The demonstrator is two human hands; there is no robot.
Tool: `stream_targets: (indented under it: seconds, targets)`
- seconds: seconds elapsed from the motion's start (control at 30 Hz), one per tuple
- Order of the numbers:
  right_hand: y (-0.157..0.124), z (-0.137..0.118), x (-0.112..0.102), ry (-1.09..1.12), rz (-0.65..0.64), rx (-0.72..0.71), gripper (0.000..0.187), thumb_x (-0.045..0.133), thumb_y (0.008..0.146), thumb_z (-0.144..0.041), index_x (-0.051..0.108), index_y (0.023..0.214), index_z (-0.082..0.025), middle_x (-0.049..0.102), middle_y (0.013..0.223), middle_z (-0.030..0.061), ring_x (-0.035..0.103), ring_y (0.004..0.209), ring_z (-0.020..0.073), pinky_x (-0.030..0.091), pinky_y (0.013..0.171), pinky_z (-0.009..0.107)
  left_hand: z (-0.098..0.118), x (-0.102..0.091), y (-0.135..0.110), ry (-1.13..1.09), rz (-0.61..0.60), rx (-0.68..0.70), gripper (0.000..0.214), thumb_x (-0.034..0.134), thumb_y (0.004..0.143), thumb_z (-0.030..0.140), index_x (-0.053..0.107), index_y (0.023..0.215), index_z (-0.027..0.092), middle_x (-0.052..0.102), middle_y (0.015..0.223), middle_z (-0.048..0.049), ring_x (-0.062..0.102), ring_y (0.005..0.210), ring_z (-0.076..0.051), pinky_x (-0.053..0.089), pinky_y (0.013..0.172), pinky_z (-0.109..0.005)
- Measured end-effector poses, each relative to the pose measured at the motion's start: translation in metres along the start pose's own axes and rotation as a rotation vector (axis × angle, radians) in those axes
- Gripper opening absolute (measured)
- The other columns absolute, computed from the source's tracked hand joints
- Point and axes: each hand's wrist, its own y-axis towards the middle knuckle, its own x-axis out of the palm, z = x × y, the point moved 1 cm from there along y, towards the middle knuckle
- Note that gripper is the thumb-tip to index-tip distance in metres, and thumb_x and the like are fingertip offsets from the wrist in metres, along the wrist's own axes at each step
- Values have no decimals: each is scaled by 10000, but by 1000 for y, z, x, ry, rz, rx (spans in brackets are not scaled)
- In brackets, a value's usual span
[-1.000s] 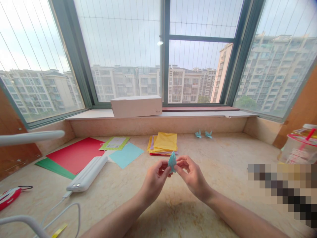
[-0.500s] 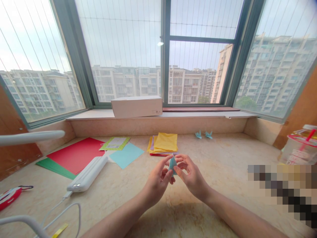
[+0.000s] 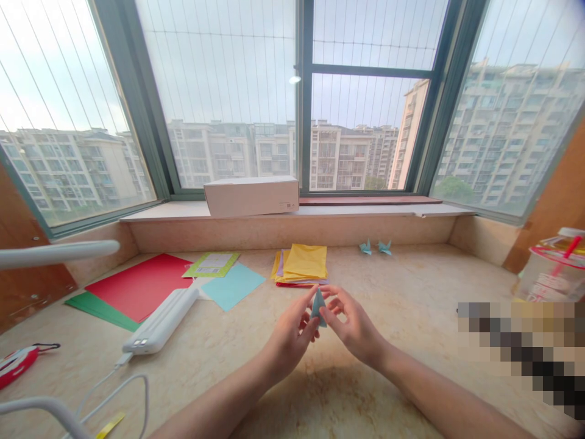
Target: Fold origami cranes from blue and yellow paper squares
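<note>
Between my two hands, a small piece of folded light blue paper (image 3: 319,306) stands upright with its pointed end up. My left hand (image 3: 291,329) pinches its left side with thumb and fingers. From the right, my right hand (image 3: 354,323) grips it, the thumb pressed on its face. The fingers behind the paper are partly hidden. Just beyond my hands lies a stack of folded yellow, purple and red papers (image 3: 306,261). Two light blue paper cranes (image 3: 365,247) sit farther back to the right.
To the left lie a red sheet (image 3: 141,285), a green sheet (image 3: 98,310), a light blue sheet (image 3: 235,288) and a white power bank (image 3: 159,323) with a cable. A white box (image 3: 251,196) rests on the sill. At right stands a clear cup (image 3: 555,271) with a red straw.
The folded paper has turned slightly between my fingers, and its lower edge shows more. My hands stay in nearly the same place.
</note>
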Motion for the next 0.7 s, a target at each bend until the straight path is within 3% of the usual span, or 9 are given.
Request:
stream_targets:
  seconds: [0.3, 0.5, 0.7]
  targets:
    - [1, 1, -5, -264, 74, -141, 190, 607, 895, -283, 607, 1077, -229, 606, 1042, 61, 605, 790, 178, 515, 727, 341, -13, 2, -1, 90, -30, -3, 510, 485, 948, 294, 397, 1450, 282, 583, 1021, -64, 611, 593, -95, 535, 592, -277]
    - [1, -1, -8, -356, 52, -231, 185, 571, 915, -250, 632, 1090, -244, 561, 1122, 80, 600, 942, 213, 515, 852, 376, -12, 2, -2, 46, -55, -45, 580, 478, 952, 303, 295, 1501, 290, 587, 933, -32, 610, 596, -102, 530, 616, -282]
    - [4, 1, -8, -278, 122, -207, 85, 578, 914, -241, 634, 974, -215, 595, 1021, 59, 596, 819, 176, 522, 746, 314, -8, 1, -2, 73, -78, -38, 530, 461, 956, 292, 350, 1474, 287, 586, 955, -37, 601, 602, -95, 524, 625, -271]
